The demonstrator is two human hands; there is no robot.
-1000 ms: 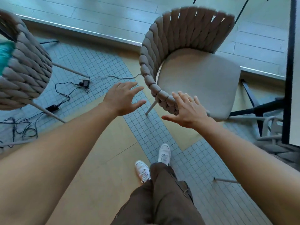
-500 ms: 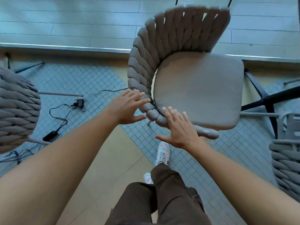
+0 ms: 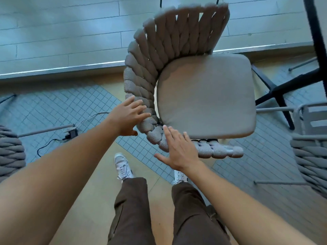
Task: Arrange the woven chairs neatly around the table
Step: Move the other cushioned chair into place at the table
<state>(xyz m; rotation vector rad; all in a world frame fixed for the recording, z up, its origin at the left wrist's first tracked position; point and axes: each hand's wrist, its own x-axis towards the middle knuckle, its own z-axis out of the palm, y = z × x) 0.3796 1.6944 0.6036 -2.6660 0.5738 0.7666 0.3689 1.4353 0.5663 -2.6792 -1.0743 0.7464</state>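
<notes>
Bright daylight, soft shadows, slight motion blur, wide-angle bending at edges.

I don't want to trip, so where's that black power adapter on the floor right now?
In the head view, the black power adapter lies on the blue tiles left of the left hand, between the centre woven chair and the left-edge chair.

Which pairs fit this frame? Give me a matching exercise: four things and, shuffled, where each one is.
Things:
1. left hand
2. right hand
3. power adapter
4. seat cushion

Places:
A. on the tiled floor, left of the chair
B. fingers on the woven backrest's side
C. inside the woven backrest's curve
D. open over the woven rim's lower end

Pairs: 1-B, 2-D, 3-A, 4-C
</notes>
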